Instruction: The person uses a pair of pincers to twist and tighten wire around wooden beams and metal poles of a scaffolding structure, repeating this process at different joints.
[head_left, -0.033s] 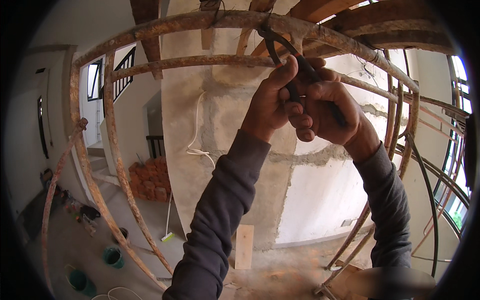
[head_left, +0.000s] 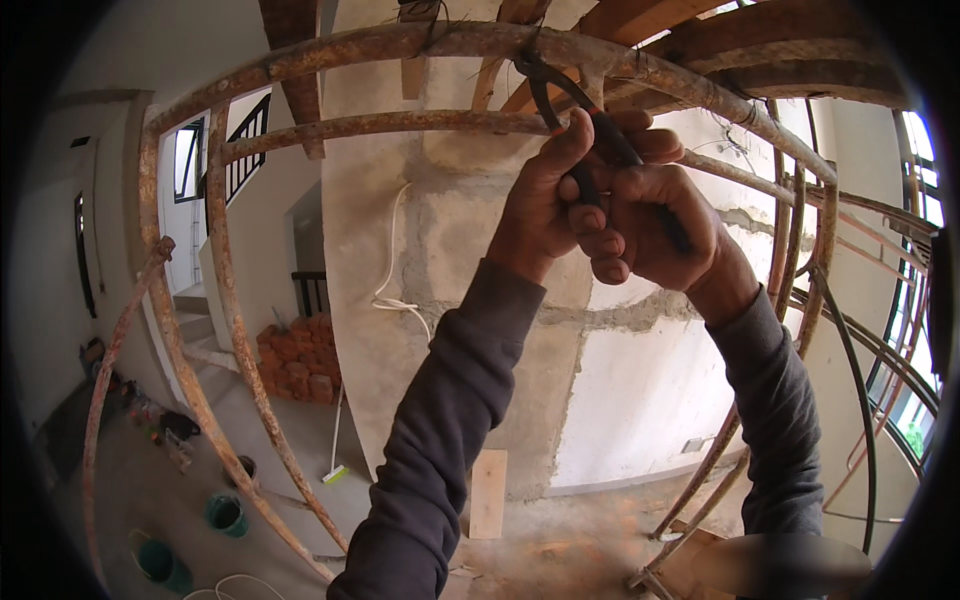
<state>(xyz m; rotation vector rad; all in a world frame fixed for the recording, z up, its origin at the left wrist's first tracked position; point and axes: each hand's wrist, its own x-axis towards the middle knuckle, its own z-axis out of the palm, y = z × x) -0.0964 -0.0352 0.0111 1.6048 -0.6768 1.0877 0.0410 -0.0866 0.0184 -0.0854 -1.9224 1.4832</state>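
Both hands raised overhead on dark pincers (head_left: 560, 110): left hand (head_left: 545, 205) clenched on one handle, right hand (head_left: 650, 225) clenched on the other. Pincer head sits against top rusty rebar (head_left: 400, 42), at a wire tie. Second rusty bar (head_left: 380, 124) just below. Concrete column (head_left: 450, 300) behind, white cable (head_left: 395, 290) hanging on it. Far below: brick stack (head_left: 300, 355), broom (head_left: 335, 460), green bucket (head_left: 226, 514) and teal bucket (head_left: 158, 560), contents unclear. Wood plank (head_left: 488, 492) leans at column base.
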